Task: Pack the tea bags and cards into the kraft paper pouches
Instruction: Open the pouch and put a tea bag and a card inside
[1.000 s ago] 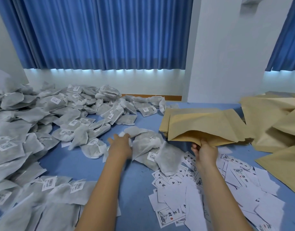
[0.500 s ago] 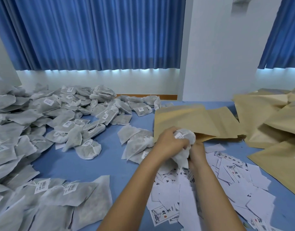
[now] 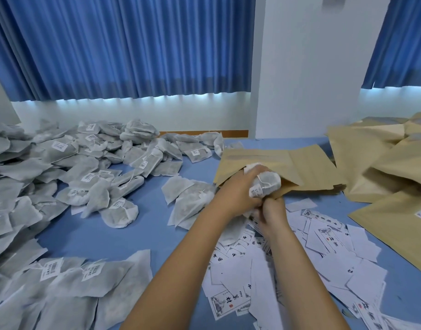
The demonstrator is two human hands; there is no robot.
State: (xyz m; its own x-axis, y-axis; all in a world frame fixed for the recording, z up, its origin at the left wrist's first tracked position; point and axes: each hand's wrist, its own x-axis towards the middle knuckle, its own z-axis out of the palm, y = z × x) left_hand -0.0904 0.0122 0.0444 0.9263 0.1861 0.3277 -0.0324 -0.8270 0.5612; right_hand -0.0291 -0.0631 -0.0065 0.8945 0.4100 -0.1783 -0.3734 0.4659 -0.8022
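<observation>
Blue table (image 3: 123,236): left hand (image 3: 238,191) grips tea bags (image 3: 267,184) at the pouch (image 3: 300,167) mouth, right hand (image 3: 272,214) pinches its lip; heap (image 3: 61,175) at nine o'clock, cards (image 3: 323,258) at five, unpacked

A single wide-angle head view looks forward and down—close over the blue table (image 3: 114,236), curtains (image 3: 123,44) beyond.

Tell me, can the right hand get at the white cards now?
Probably yes: the cards lie uncovered just beside the right hand. But it seems to hold the kraft pouch mouth open, so it must let go first.
</observation>
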